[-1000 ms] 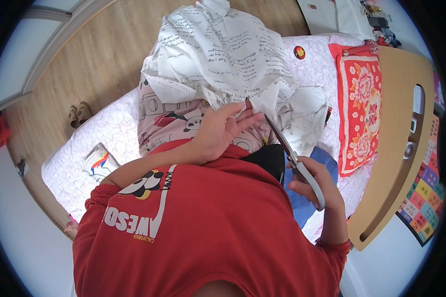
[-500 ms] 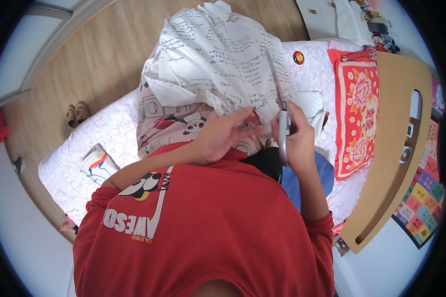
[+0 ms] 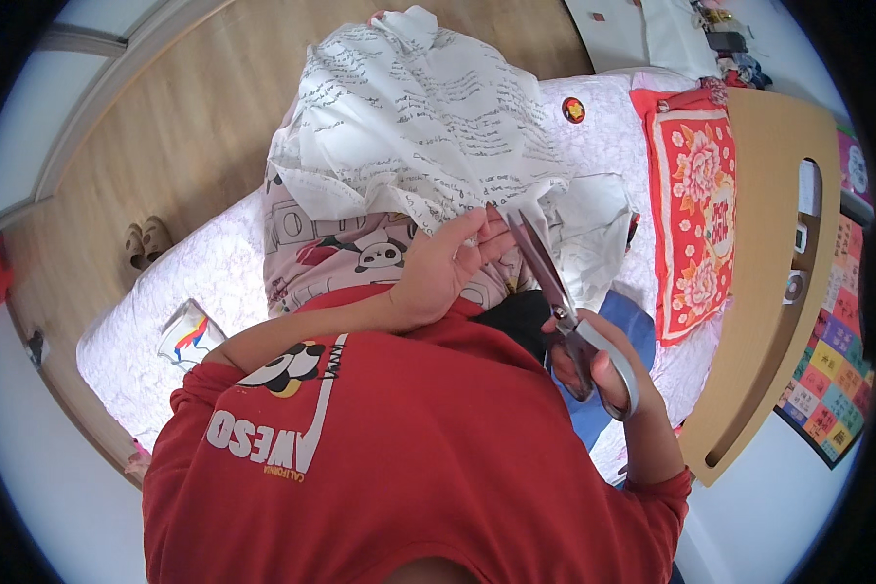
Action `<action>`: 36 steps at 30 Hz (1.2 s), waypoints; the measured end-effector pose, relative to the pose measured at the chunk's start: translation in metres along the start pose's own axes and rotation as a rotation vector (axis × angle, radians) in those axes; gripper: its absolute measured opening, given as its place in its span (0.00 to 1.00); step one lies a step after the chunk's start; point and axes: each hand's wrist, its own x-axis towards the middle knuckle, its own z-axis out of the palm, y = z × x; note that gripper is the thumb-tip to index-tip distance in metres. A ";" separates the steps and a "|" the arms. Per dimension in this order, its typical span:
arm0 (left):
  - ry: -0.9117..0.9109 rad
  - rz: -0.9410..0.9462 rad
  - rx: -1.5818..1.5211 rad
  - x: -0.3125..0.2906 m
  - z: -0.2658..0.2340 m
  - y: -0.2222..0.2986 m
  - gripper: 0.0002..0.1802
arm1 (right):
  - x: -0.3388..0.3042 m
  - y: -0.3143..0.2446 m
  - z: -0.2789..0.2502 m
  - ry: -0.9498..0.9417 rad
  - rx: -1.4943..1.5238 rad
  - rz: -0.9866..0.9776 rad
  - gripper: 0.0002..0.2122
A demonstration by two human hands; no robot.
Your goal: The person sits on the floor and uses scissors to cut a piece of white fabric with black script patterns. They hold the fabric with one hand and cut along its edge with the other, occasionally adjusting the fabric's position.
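A white cloth (image 3: 428,107) covered in black handwriting-like print lies across my lap, its near edge wrinkled. My left hand (image 3: 443,268) is at that edge, thumb and fingers closed together on the cloth; the exact grip is partly hidden. In my right hand (image 3: 608,355) is a pair of scissors (image 3: 545,263) with grey handles, fingers through the loops. The blades point up and left, slightly apart, their tips close beside my left fingertips and in front of the cloth. Pink panda-print fabric (image 3: 316,234) shows beneath the cloth.
I am over a bed with a pale patterned sheet (image 3: 127,341). To the right are a red floral pillow (image 3: 691,224) and a wooden headboard (image 3: 779,282). A round red badge-like item (image 3: 573,109), a white printed pouch (image 3: 190,336) and brown slippers (image 3: 146,241) on the floor are around.
My right hand has moved down and right, and the scissors have turned from edge-on to leaning left, their blades showing. My left fingers have drawn together at the cloth's edge.
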 end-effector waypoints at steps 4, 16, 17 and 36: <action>-0.044 0.014 0.035 -0.001 -0.004 -0.002 0.11 | 0.008 0.008 0.003 0.017 -0.043 0.034 0.34; 0.024 -0.145 0.301 -0.005 0.011 0.005 0.17 | 0.052 -0.017 0.033 0.109 -0.098 0.082 0.25; 0.010 -0.122 0.272 -0.005 0.010 0.003 0.14 | 0.056 -0.019 0.034 0.107 -0.102 0.088 0.25; -0.010 -0.192 0.273 -0.006 -0.006 0.002 0.20 | 0.059 -0.014 0.045 0.159 -0.048 0.089 0.27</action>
